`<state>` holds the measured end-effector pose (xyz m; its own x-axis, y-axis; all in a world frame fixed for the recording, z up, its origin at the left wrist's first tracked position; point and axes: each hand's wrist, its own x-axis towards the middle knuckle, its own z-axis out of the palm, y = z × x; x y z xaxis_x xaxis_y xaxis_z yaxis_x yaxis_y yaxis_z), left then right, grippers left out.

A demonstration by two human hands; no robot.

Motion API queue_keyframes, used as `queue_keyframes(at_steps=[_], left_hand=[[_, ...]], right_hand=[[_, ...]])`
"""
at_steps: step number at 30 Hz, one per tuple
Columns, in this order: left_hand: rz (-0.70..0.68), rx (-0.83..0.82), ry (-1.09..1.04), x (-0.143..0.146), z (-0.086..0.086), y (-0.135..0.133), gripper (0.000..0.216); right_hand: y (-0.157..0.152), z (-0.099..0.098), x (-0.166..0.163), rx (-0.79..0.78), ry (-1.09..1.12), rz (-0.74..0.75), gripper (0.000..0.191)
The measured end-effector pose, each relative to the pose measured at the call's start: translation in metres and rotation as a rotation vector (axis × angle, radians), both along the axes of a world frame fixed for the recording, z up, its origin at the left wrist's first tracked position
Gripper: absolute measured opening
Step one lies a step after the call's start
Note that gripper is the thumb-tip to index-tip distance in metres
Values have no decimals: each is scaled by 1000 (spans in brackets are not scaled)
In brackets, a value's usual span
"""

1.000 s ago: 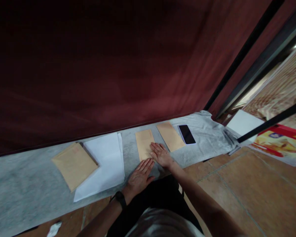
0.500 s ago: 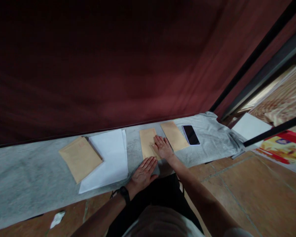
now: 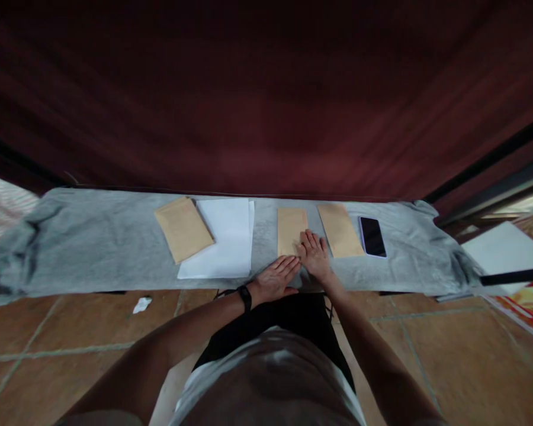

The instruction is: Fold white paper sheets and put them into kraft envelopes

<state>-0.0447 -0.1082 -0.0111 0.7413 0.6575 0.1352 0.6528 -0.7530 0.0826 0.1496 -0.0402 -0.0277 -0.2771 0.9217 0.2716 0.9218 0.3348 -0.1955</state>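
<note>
A tan paper envelope [image 3: 291, 228] lies flat on the grey cloth in front of me. My right hand [image 3: 314, 254] rests palm down over its lower right corner, fingers stretched out. Along the envelope's near edge lies my left hand [image 3: 276, 278], flat with the fingers extended, a dark band on its wrist. Another tan envelope [image 3: 340, 232] is just right of my right hand, apart from it. Further left, a stack of tan envelopes [image 3: 184, 228] overlaps white paper sheets [image 3: 231, 242].
A phone [image 3: 373, 238] with a dark screen lies right of the envelopes. The grey cloth [image 3: 93, 242] covers a long narrow surface against a dark red hanging sheet [image 3: 266, 118]. A crumpled white scrap [image 3: 142, 305] is on the tiled floor. A white board [image 3: 506, 251] stands at the far right.
My view has turned left and levelled, so everything on the cloth appears further right. Both hands stay flat at the same envelope, with little movement of their own.
</note>
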Motion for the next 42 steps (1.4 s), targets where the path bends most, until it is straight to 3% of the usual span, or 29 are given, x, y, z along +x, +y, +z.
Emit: queue_keyframes(at_steps=[6, 17, 19, 23, 25, 32, 42], left_hand=[[-1, 1, 20, 1, 3, -1, 79], [-1, -77, -21, 0, 5, 0, 83], [5, -83, -22, 0, 3, -1, 81], [40, -68, -22, -1, -3, -2, 71], [38, -61, -29, -1, -6, -2, 68], [12, -36, -19, -3, -3, 2, 75], [-11, -41, 8, -5, 1, 5, 84]], right_hand=[[-14, -5, -1, -35, -30, 52, 55], [8, 8, 0, -60, 13, -13, 55], [5, 12, -5, -89, 32, 104, 54], [1, 17, -19, -192, 23, 495, 47], [3, 19, -24, -213, 9, 546, 44], [35, 21, -25, -213, -26, 487, 43], [75, 18, -33, -118, -51, 278, 46]])
